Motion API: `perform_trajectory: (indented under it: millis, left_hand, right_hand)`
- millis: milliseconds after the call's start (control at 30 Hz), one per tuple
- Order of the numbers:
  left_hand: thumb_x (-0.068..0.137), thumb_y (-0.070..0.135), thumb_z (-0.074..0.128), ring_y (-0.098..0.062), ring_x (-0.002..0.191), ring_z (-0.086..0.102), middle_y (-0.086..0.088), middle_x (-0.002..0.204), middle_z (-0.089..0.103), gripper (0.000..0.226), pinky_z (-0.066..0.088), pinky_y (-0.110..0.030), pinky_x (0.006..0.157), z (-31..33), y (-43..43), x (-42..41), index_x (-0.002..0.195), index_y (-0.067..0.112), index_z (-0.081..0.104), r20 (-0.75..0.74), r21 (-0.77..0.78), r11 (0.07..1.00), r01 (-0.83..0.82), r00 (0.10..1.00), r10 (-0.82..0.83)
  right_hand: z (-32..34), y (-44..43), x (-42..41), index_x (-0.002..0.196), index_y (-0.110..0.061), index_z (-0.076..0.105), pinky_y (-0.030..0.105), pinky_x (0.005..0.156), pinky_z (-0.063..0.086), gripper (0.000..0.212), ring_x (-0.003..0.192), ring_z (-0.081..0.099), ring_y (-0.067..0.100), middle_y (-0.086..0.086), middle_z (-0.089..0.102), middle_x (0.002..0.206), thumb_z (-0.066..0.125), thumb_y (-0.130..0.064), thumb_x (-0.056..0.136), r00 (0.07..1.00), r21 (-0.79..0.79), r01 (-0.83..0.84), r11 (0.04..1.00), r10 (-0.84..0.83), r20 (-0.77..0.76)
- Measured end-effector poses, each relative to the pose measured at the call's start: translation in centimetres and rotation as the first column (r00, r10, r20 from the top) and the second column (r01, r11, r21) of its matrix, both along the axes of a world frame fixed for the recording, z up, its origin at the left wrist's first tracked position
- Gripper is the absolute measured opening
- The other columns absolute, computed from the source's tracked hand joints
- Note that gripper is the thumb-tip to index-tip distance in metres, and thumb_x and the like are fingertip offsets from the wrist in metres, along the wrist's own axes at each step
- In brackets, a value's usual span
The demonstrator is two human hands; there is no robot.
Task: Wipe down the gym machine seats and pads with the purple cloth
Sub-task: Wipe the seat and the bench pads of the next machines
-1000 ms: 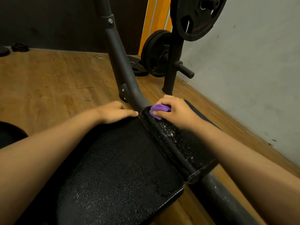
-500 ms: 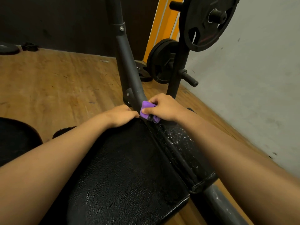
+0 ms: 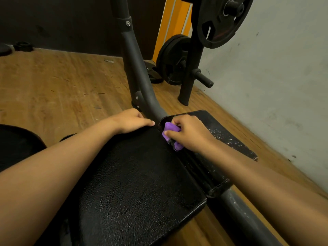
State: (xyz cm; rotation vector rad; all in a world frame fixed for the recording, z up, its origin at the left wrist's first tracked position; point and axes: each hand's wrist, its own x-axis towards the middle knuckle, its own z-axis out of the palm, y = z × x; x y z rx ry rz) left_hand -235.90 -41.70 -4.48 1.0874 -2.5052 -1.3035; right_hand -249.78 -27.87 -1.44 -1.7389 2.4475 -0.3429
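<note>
1. One purple cloth (image 3: pixel 171 134), bunched into a wad, sits in the right grip (image 3: pixel 189 134). The fingers curl over the cloth and pinch it, and purple shows past the fingertips and under the thumb side.
2. That grip presses the cloth onto the inner edge of the narrow pad (image 3: pixel 230 144), at the seam where this pad meets the wide seat pad (image 3: pixel 138 183), close to the far end of both.
3. Just right of the right grip, the narrow pad's black surface is dotted with white specks, which run on beside the forearm.
4. Just left of the right grip, and apart from it, the left grip (image 3: pixel 132 121) lies flat on the far edge of the seat pad. Its fingers are straight and together, pointing toward the cloth, and it holds nothing.
5. Just beyond the gap between the two grips, a grey frame tube (image 3: pixel 142 82) rises away from the pads.
6. Well beyond the right grip stands a black post with an upper weight plate (image 3: pixel 220 20), a lower weight plate (image 3: pixel 173 59) and a bare peg (image 3: pixel 203 79).
7. A wooden floor (image 3: pixel 53 82) spreads left of the left grip, and a grey wall (image 3: pixel 275 68) stands right of the right grip.
</note>
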Motion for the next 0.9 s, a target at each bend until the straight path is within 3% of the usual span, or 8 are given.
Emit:
perform_trajectory:
  millis: [167,300,433,500,600,733,833,900]
  left_hand:
    - [0.086,0.055,0.06,-0.024,0.082,0.065,-0.014,0.085,0.068,0.054,0.044,-0.031,0.069,-0.3,0.0,-0.2,0.091,0.002,0.072,0.014,-0.063,0.998,0.009,1.0,-0.008]
    - [0.086,0.055,0.06,-0.028,0.085,0.065,-0.014,0.081,0.065,0.056,0.044,-0.034,0.07,-0.4,0.0,-0.4,0.091,0.0,0.072,0.017,-0.085,0.996,0.005,1.0,-0.003]
    - [0.085,0.055,0.061,-0.023,0.077,0.058,-0.01,0.078,0.059,0.053,0.039,-0.032,0.066,-0.8,-0.2,-0.6,0.089,0.003,0.07,0.02,-0.12,0.993,-0.011,1.0,0.014]
    - [0.086,0.054,0.06,-0.02,0.077,0.06,-0.011,0.08,0.064,0.053,0.041,-0.03,0.066,-0.9,-0.4,-0.7,0.091,0.002,0.07,0.018,-0.112,0.994,-0.008,1.0,0.01]
    - [0.087,0.053,0.06,-0.021,0.081,0.064,-0.014,0.088,0.069,0.051,0.044,-0.03,0.067,-1.1,-0.6,-0.8,0.092,0.004,0.072,0.005,-0.1,0.995,-0.001,1.0,0.002]
    - [0.084,0.056,0.06,-0.024,0.074,0.059,-0.013,0.077,0.059,0.049,0.041,-0.033,0.067,-1.2,-1.0,-1.4,0.081,0.008,0.067,0.012,-0.085,0.996,0.009,1.0,-0.008]
    - [0.081,0.059,0.061,-0.023,0.073,0.056,-0.01,0.076,0.055,0.047,0.039,-0.034,0.068,-1.1,-1.1,-1.5,0.08,0.013,0.063,0.018,-0.054,0.998,0.015,1.0,-0.014]
    - [0.081,0.06,0.061,-0.027,0.076,0.06,-0.011,0.077,0.058,0.052,0.041,-0.034,0.069,-0.9,-0.8,-1.4,0.084,0.008,0.069,0.022,-0.049,0.999,0.017,1.0,-0.016]
  right_hand:
    - [0.3,4.1,0.2,0.071,-0.016,0.053,0.027,0.059,0.036,0.024,0.07,0.05,0.011,-0.006,0.05,0.078,0.067,-0.03,0.086,0.998,-0.008,-0.062,0.998,0.062,0.023]
    - [0.2,1.0,0.1,0.077,-0.016,0.06,0.026,0.065,0.047,0.015,0.074,0.058,0.01,-0.001,0.061,0.083,0.068,-0.026,0.086,0.998,-0.022,-0.049,0.999,0.05,0.042]
    - [0.0,-3.5,-0.7,0.08,-0.016,0.061,0.018,0.055,0.039,0.014,0.062,0.054,0.003,-0.005,0.057,0.069,0.066,-0.026,0.088,0.996,-0.121,-0.011,0.993,0.022,0.087]
    - [0.4,-4.6,-1.8,0.085,-0.019,0.056,0.013,0.051,0.04,0.011,0.062,0.056,0.001,-0.006,0.057,0.075,0.061,-0.024,0.093,0.99,-0.173,0.049,0.984,-0.025,0.136]
    - [0.4,-3.3,-5.3,0.094,-0.015,0.053,0.014,0.05,0.049,0.006,0.064,0.062,0.006,0.004,0.063,0.091,0.057,-0.019,0.095,0.961,-0.238,0.198,0.951,-0.14,0.241]
    - [-0.5,0.2,-8.5,0.095,-0.011,0.056,0.028,0.064,0.059,0.015,0.068,0.066,0.014,0.007,0.066,0.087,0.058,-0.026,0.094,0.933,-0.257,0.33,0.908,-0.273,0.234]
    - [-0.8,1.4,-6.0,0.094,-0.013,0.059,0.021,0.059,0.058,0.009,0.062,0.065,0.008,0.002,0.064,0.083,0.06,-0.022,0.093,0.955,-0.267,0.207,0.941,-0.135,0.262]
    - [-0.8,2.0,-4.3,0.088,-0.015,0.058,0.023,0.059,0.056,0.01,0.065,0.065,0.011,-0.001,0.061,0.085,0.064,-0.023,0.09,0.985,-0.29,0.074,0.954,-0.024,0.173]
